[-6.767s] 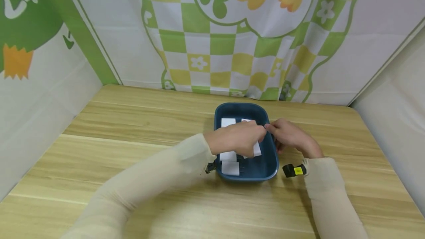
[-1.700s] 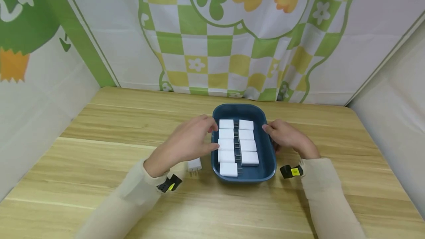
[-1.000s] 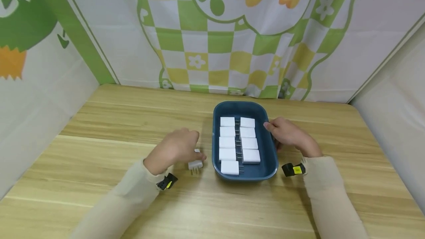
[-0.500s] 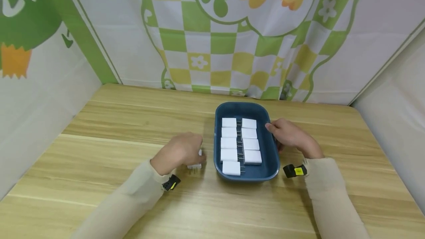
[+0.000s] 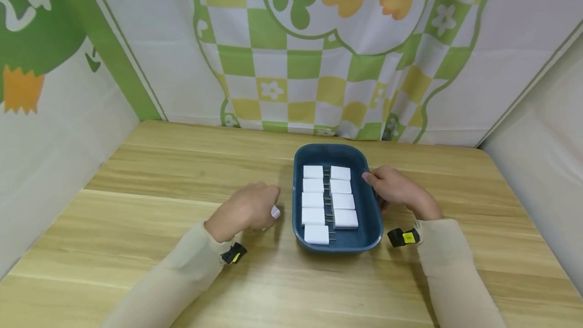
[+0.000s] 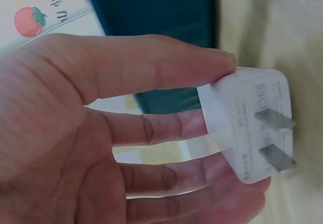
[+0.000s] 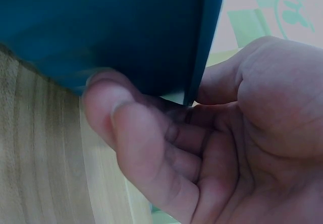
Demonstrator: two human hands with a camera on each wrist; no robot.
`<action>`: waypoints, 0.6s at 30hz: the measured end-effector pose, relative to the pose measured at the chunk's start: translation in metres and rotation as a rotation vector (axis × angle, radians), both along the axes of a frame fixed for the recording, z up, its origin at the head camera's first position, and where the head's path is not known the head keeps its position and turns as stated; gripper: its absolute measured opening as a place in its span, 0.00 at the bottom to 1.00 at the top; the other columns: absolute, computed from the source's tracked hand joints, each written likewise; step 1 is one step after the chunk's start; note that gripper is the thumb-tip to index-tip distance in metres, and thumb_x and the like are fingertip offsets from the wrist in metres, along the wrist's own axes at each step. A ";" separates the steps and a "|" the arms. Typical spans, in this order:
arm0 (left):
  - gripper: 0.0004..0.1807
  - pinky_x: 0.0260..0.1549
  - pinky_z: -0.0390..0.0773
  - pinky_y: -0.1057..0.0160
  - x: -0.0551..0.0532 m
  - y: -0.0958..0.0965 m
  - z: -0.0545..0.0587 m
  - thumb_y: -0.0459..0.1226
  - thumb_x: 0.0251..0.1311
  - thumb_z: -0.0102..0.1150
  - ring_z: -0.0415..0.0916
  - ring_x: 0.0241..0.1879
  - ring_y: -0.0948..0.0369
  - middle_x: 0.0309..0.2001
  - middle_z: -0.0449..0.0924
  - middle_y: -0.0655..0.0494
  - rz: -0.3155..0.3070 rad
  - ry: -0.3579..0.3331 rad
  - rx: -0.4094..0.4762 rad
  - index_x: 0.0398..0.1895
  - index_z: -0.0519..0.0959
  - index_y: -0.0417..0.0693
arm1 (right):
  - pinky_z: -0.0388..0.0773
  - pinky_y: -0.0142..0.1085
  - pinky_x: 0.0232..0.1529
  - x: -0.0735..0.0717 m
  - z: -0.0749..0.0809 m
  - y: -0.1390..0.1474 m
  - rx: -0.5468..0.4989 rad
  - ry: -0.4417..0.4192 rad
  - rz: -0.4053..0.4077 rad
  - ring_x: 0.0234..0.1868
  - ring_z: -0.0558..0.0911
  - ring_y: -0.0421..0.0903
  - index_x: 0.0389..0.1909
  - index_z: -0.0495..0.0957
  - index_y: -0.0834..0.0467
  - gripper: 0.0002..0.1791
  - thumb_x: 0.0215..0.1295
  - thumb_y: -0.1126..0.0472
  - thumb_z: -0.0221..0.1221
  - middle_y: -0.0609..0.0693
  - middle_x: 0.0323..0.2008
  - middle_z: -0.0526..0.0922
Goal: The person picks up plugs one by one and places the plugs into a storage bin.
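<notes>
My left hand point(image 5: 248, 209) pinches a white charger plug point(image 5: 275, 212) just left of the dark blue plastic bin point(image 5: 375, 239). In the left wrist view, thumb and fingertips hold the charger point(image 6: 247, 133) by its sides, its two flat metal prongs facing away from the palm. My right hand point(image 5: 401, 191) grips the bin's right rim, thumb over the edge and fingers curled beneath it, as the right wrist view also shows. Inside the bin, white chargers point(image 5: 313, 200) lie in two columns, prongs turned toward the middle. The left column reaches nearer the front than the right one.
The wooden table point(image 5: 182, 166) spreads around the bin. A patterned green, white and yellow curtain point(image 5: 300, 65) hangs at its back edge, with more cloth on both sides. Black camera straps point(image 5: 234, 253) sit on both wrists.
My left hand has left the bin's left rim and moved to the loose charger on the table. The charger is now pinched and turned, mostly hidden by the hand. My right hand stays on the rim.
</notes>
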State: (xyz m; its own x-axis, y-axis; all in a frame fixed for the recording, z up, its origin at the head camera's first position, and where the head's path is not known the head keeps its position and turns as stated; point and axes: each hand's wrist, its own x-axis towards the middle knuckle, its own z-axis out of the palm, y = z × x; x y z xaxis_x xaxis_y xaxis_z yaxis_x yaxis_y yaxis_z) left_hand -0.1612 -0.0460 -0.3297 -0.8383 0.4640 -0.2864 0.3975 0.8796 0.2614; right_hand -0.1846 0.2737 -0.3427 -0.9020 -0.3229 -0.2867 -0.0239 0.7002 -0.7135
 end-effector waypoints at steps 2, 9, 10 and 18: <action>0.09 0.23 0.74 0.60 0.001 -0.001 0.003 0.30 0.50 0.71 0.72 0.25 0.57 0.25 0.76 0.54 -0.002 0.029 0.012 0.29 0.77 0.44 | 0.83 0.43 0.23 0.000 0.000 -0.001 -0.003 0.001 0.003 0.20 0.82 0.49 0.45 0.80 0.73 0.24 0.83 0.58 0.41 0.54 0.22 0.82; 0.15 0.22 0.75 0.61 0.008 -0.004 0.020 0.33 0.50 0.73 0.75 0.28 0.58 0.32 0.80 0.52 0.013 0.129 0.087 0.41 0.81 0.42 | 0.83 0.43 0.23 0.000 0.001 -0.002 0.006 -0.001 0.000 0.19 0.82 0.49 0.45 0.80 0.73 0.24 0.83 0.58 0.41 0.54 0.22 0.81; 0.15 0.22 0.75 0.61 0.010 -0.003 0.022 0.33 0.50 0.73 0.75 0.29 0.57 0.32 0.80 0.52 0.011 0.145 0.094 0.42 0.81 0.43 | 0.83 0.43 0.23 0.000 0.001 -0.002 0.009 -0.001 0.000 0.19 0.82 0.49 0.45 0.80 0.73 0.24 0.83 0.58 0.41 0.54 0.22 0.81; 0.11 0.25 0.77 0.56 0.028 0.005 0.039 0.39 0.55 0.71 0.79 0.34 0.56 0.36 0.82 0.55 -0.015 0.288 0.112 0.42 0.84 0.49 | 0.82 0.42 0.23 0.000 0.000 -0.002 0.012 -0.004 -0.018 0.19 0.82 0.48 0.45 0.79 0.73 0.24 0.83 0.57 0.41 0.54 0.22 0.81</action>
State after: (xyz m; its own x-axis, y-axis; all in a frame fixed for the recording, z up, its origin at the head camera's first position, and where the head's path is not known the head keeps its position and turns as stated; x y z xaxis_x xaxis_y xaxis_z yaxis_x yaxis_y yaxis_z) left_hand -0.1327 -0.0407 -0.2909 -0.8705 0.4919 0.0159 0.4819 0.8453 0.2309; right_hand -0.1844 0.2713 -0.3430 -0.9064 -0.3032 -0.2941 -0.0085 0.7094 -0.7048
